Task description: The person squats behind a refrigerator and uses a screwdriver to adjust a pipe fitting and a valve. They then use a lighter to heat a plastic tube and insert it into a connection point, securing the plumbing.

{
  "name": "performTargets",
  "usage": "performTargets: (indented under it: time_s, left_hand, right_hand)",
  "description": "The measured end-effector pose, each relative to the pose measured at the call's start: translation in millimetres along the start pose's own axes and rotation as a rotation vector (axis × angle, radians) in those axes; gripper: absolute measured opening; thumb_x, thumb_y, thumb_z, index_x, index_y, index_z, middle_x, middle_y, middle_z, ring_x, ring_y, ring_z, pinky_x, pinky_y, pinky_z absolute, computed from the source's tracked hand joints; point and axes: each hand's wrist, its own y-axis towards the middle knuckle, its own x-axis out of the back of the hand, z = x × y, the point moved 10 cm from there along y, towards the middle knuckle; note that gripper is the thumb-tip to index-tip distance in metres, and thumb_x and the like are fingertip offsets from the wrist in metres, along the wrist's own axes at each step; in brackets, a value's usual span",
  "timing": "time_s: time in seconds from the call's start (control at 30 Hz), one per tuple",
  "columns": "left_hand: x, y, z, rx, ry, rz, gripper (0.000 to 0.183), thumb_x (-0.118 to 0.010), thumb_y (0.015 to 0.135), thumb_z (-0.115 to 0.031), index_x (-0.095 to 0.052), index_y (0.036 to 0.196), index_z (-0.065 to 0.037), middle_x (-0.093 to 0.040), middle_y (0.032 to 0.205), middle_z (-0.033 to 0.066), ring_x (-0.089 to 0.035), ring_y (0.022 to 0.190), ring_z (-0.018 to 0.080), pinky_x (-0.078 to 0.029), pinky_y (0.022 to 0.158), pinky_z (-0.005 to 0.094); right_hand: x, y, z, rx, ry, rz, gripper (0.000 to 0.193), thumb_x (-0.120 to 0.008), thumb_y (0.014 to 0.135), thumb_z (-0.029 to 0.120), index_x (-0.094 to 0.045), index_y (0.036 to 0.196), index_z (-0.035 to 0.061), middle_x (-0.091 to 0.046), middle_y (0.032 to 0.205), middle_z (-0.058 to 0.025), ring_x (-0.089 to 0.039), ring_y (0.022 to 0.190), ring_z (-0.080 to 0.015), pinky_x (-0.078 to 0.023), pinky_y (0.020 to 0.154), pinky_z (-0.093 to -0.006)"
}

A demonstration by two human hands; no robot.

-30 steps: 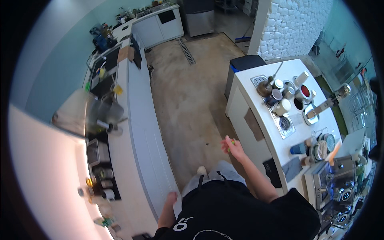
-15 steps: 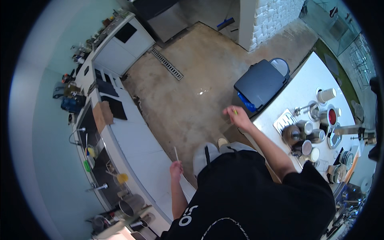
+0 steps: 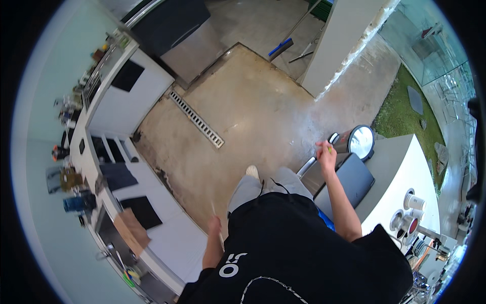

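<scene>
My left hand (image 3: 215,226) hangs low by the white cabinets, its fingers closed round a thin pale stick (image 3: 213,204); blur hides what kind it is. Further forward and to the right, my right hand (image 3: 327,158) grips a small yellow-green thing (image 3: 330,150), of which only a bit shows. Below that hand and forearm is the dark grey lid of a bin (image 3: 354,183). A round bin with a shiny top (image 3: 362,142) stands just past the hand.
A white counter (image 3: 405,167) with cups (image 3: 415,202) runs along the right. White cabinets (image 3: 167,230) and a sink line the left. On the concrete floor are a drain grate (image 3: 196,119) and my shoe (image 3: 252,172). A blue-edged squeegee (image 3: 281,48) and a wall corner stand ahead.
I have moved forward; the counter and grey bin slid down the view, and the round bin shows more fully. Both hands keep their small things.
</scene>
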Motion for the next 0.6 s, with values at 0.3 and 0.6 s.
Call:
performTargets:
  time_s: [0.3,0.6]
  left_hand:
    - [-112,157,-669,-0.498,-0.178,0.266,0.028,-0.054,0.111,-0.041,-0.065,0.101,-0.016,-0.051,0.07,-0.0063,-0.045,0.056,0.0064,-0.034,0.045,0.0267]
    - [-231,142,-822,-0.456,0.054,0.152,0.037,-0.05,0.113,-0.042,-0.069,0.105,-0.012,-0.041,0.057,-0.0065,-0.039,0.047,0.0047,-0.032,0.043,0.0253]
  right_hand:
    - [-63,234,108,-0.026,0.062,-0.134,0.061,-0.041,0.114,0.051,-0.076,0.099,0.003,-0.058,0.063,-0.0012,-0.05,0.057,-0.0084,-0.04,0.057,-0.0266]
    - [-297,583,399,0.193,-0.237,0.143,0.045,-0.059,0.108,0.041,-0.075,0.088,0.0047,-0.057,0.067,-0.0008,-0.051,0.067,-0.0106,-0.041,0.064,-0.0313]
